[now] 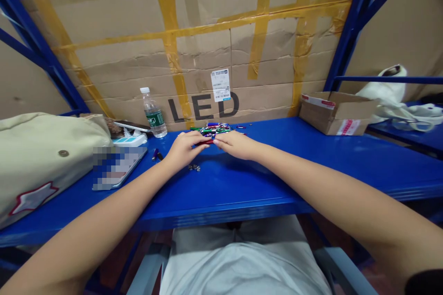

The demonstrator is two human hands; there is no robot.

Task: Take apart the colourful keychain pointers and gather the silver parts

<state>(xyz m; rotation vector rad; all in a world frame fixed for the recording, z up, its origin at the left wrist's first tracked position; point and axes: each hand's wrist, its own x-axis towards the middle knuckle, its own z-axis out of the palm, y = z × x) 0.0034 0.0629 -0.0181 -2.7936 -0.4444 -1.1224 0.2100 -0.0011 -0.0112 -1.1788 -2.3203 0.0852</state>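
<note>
Both my hands meet at the middle of the blue table, just in front of a pile of shiny coloured metal pieces [216, 128]. A slim red tube-like piece [207, 141] lies between them. My left hand [185, 149] pinches its left end between thumb and fingers. At its right end, the fingertips of my right hand [235, 144] are closed on it. Its exact kind is too small to make out. Several small silvery parts [194, 168] lie on the table below my left hand. A dark blue piece [155, 154] and a black one rest further left.
A water bottle [155, 115] stands at the back left, near a white power strip [131, 140] and a flat phone-like item [121, 170]. A cream bag [48, 161] fills the left side. An open cardboard box [337, 115] sits at the back right. Taped cardboard [138, 69] walls the back.
</note>
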